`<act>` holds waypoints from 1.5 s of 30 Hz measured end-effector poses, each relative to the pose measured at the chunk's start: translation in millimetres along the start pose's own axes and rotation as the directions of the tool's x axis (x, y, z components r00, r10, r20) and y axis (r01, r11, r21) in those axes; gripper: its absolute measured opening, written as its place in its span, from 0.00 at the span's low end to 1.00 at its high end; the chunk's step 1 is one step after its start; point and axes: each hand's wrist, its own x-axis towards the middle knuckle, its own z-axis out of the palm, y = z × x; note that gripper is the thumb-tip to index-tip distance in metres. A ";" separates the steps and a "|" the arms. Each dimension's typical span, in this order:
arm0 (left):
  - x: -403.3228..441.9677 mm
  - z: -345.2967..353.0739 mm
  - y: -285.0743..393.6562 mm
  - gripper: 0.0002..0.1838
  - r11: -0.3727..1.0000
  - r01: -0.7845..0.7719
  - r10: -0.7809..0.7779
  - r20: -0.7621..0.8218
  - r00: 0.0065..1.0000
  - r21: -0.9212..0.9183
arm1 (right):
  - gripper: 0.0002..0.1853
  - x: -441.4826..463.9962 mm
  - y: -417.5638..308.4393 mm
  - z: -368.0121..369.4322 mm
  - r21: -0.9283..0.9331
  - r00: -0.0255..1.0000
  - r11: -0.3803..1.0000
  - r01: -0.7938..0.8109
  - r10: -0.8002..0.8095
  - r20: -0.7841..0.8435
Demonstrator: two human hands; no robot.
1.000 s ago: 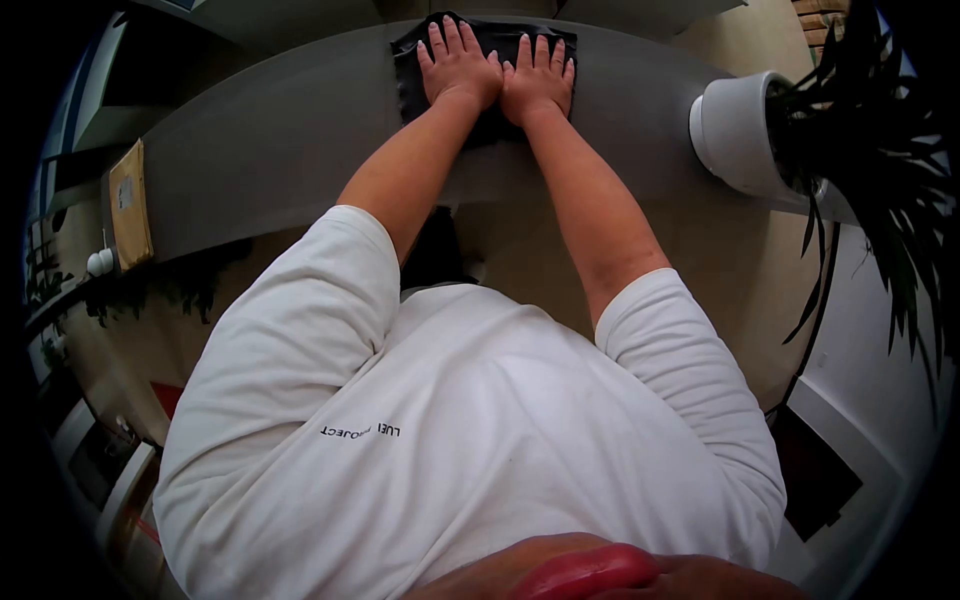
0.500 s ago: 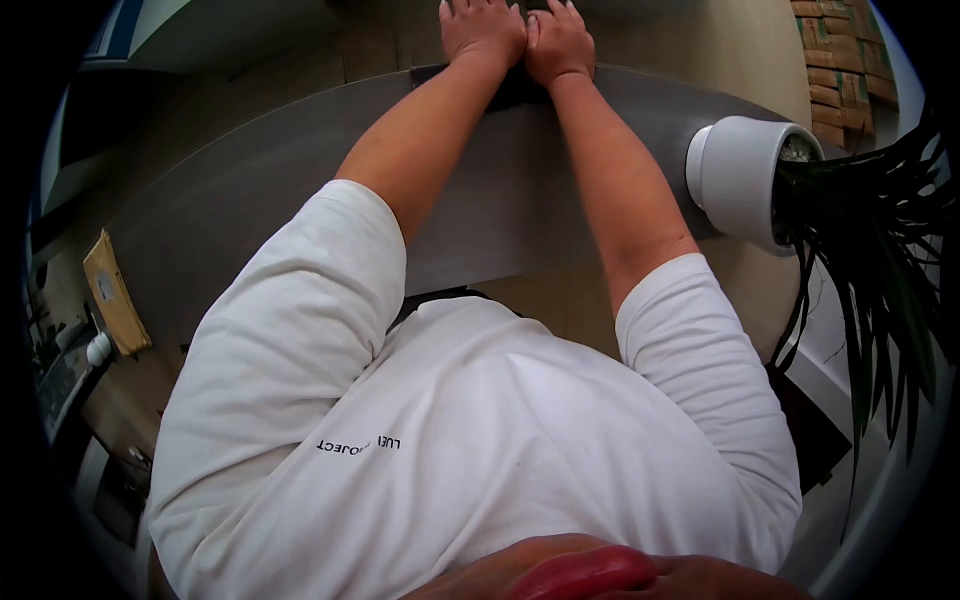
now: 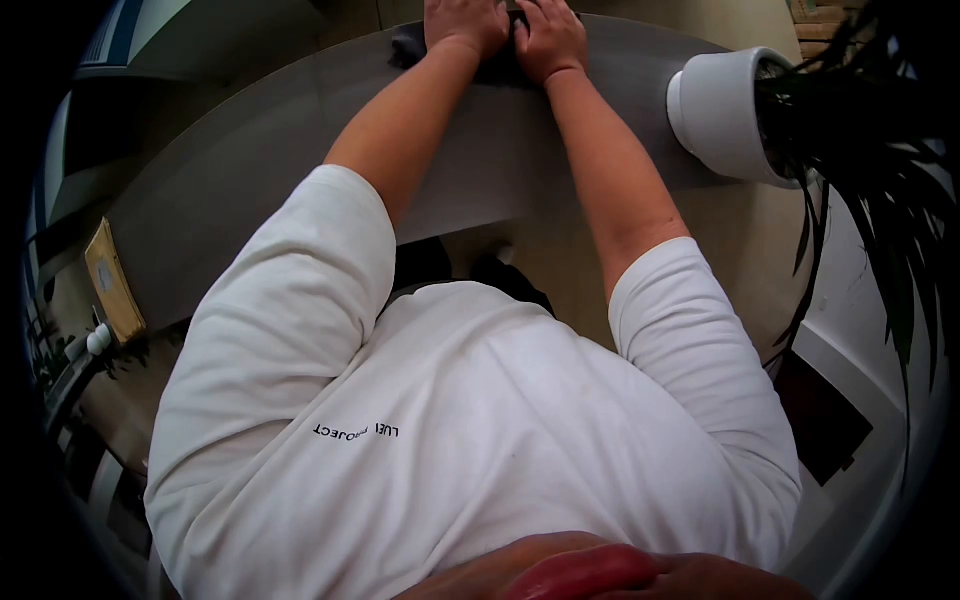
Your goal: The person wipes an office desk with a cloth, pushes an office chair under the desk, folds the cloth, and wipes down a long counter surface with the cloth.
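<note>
A black cloth (image 3: 408,46) lies bunched at the far edge of the grey table (image 3: 250,150), mostly hidden under my hands. My left hand (image 3: 467,24) presses down on it, its fingertips cut off by the top of the view. Just to the right, my right hand (image 3: 552,40) rests on the same cloth, its fingers reaching toward the far edge. The two hands are close together, with a narrow gap of black cloth between them.
On the right end of the table stands a white pot (image 3: 728,115) with a long-leaved dark plant (image 3: 870,150). A brown envelope-like packet (image 3: 113,285) lies at the left end. A dark mat (image 3: 822,420) is on the floor at the right.
Both hands went away from me past the far edge, then came slightly back. The cloth, spread out flat a second ago, now looks bunched under them. The view has shifted too.
</note>
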 end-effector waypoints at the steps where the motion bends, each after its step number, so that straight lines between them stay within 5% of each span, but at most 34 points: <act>1: -17.0 -4.7 7.4 0.45 1.000 0.002 -0.002 0.006 1.000 0.010 | 0.30 -15.3 1.6 -5.9 -0.040 0.999 0.999 -0.013 0.015 0.044; 5: -89.0 8.1 34.4 0.45 0.982 0.015 -0.004 -0.060 0.998 0.188 | 0.36 -80.8 5.6 -38.1 -0.062 0.993 0.998 -0.022 0.028 0.110; 9: -163.3 -13.2 75.7 0.45 0.991 0.076 -0.079 0.026 0.996 0.110 | 0.43 -140.0 5.1 -92.1 -0.071 0.935 0.994 -0.083 0.102 0.340; 23: -309.2 -22.8 158.6 0.39 0.974 0.174 -0.190 0.102 0.976 0.145 | 0.48 -290.0 49.5 -175.4 -0.082 0.903 0.996 -0.024 0.057 0.426; 31: -275.3 -45.4 188.7 0.44 0.939 0.291 -0.334 0.297 0.894 0.181 | 0.46 -260.3 45.7 -164.3 -0.124 0.871 0.989 -0.077 0.127 0.474; 38: -224.4 -42.8 171.2 0.44 0.973 0.185 -0.223 0.379 0.898 0.136 | 0.43 -213.6 60.1 -125.8 -0.053 0.872 0.997 -0.050 0.070 0.484; 41: -175.4 -26.9 156.7 0.45 0.985 0.141 -0.168 0.394 0.904 0.096 | 0.40 -189.6 74.4 -101.7 -0.013 0.918 1.000 0.004 0.002 0.396; 45: -110.0 -7.5 137.3 0.45 0.992 0.089 -0.117 0.404 0.907 0.088 | 0.36 -174.0 94.8 -73.7 0.346 0.995 0.938 0.030 -0.061 0.078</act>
